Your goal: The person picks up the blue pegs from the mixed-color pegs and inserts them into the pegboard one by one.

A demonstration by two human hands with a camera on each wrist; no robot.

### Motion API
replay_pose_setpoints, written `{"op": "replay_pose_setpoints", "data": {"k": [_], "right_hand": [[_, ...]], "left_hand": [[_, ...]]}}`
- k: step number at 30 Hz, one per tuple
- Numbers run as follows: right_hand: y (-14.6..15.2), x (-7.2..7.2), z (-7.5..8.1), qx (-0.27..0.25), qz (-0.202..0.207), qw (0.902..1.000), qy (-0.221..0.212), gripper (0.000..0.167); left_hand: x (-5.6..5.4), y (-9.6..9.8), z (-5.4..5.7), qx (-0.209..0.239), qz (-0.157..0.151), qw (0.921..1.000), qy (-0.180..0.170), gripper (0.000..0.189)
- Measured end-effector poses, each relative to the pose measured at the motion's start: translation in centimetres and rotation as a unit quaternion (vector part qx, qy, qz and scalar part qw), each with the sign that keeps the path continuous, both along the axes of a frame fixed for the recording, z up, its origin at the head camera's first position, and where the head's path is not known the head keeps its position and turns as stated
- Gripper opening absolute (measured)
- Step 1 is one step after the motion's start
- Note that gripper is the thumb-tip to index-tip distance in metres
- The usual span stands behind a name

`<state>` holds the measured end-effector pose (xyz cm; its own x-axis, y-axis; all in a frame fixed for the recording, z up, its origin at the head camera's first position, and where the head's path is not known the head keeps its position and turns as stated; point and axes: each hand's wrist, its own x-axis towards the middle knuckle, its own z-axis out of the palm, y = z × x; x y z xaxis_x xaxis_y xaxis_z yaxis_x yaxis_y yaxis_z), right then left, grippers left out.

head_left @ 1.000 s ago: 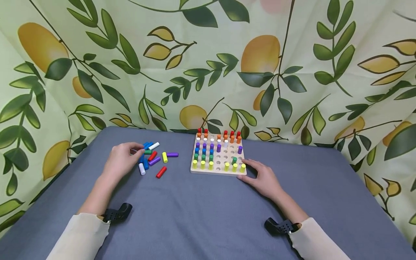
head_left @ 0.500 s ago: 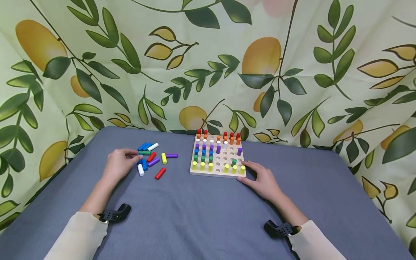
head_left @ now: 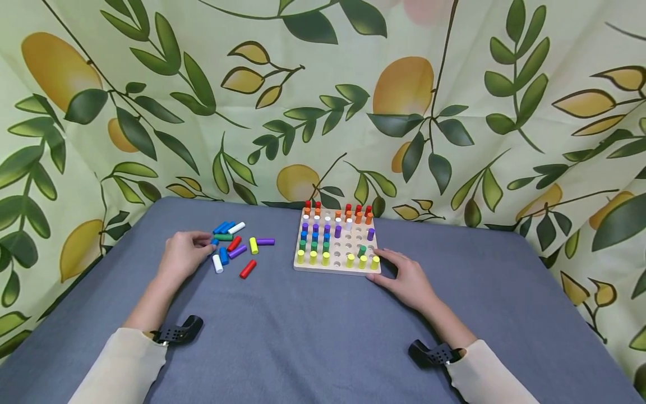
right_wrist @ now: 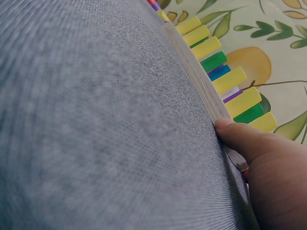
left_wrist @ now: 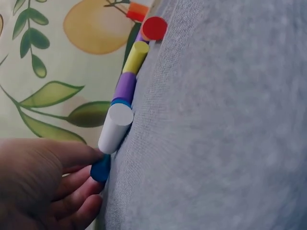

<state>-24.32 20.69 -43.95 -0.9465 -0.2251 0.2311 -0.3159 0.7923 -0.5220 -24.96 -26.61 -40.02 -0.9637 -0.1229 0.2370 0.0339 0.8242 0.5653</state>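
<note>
My left hand (head_left: 185,253) is at the left edge of a loose pile of coloured pegs, pinching a blue peg (left_wrist: 100,170) between thumb and fingers. Right beside it in the left wrist view is a white peg (left_wrist: 115,128). My right hand (head_left: 407,279) holds the near right corner of a wooden pegboard (head_left: 315,268), its thumb along the front edge and fingertips at the right side. Rows of upright pegs fill much of the board: red at the back, then orange, white, purple, blue, green, with yellow pegs (head_left: 325,258) in front. Several holes show among them.
A green peg (head_left: 224,237), red peg (head_left: 248,269), yellow peg (head_left: 253,246), purple peg (head_left: 265,242) and others lie on the grey cloth (head_left: 282,331) between my left hand and the board. A leaf-patterned curtain (head_left: 323,112) hangs behind the table.
My left hand has come down slightly toward me from beside the green peg and now pinches a blue peg. The right hand stays on the pegboard.
</note>
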Motion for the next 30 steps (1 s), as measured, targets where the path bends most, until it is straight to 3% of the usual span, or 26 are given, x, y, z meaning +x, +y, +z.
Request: {"op": "replay_pose_setpoints", "data": {"k": [7,13,20,25,30], "right_hand": [[-0.1,0.0,-0.1,0.0,0.001,1.0,0.005,0.066],[0.1,0.0,0.0,-0.002,0.0,1.0,0.005,0.065],[0.2,0.0,0.1,0.002,-0.001,1.0,0.004,0.065],[0.2,0.0,0.0,0.002,-0.004,1.0,0.0,0.065],[0.0,0.0,0.0,0.0,-0.004,1.0,-0.002,0.066]], "left_hand": [[0.1,-0.5,0.9,-0.075,-0.057,0.994,-0.055,0.04],[0.3,-0.6,1.4,-0.08,-0.079,0.9916,-0.064,0.033],[0.3,-0.2,1.2,-0.048,-0.049,0.9963,-0.052,0.029],[0.4,0.0,1.2,-0.01,-0.007,0.9998,-0.013,0.029],[0.6,0.5,1.8,0.005,-0.011,0.9997,0.021,0.028]]}}
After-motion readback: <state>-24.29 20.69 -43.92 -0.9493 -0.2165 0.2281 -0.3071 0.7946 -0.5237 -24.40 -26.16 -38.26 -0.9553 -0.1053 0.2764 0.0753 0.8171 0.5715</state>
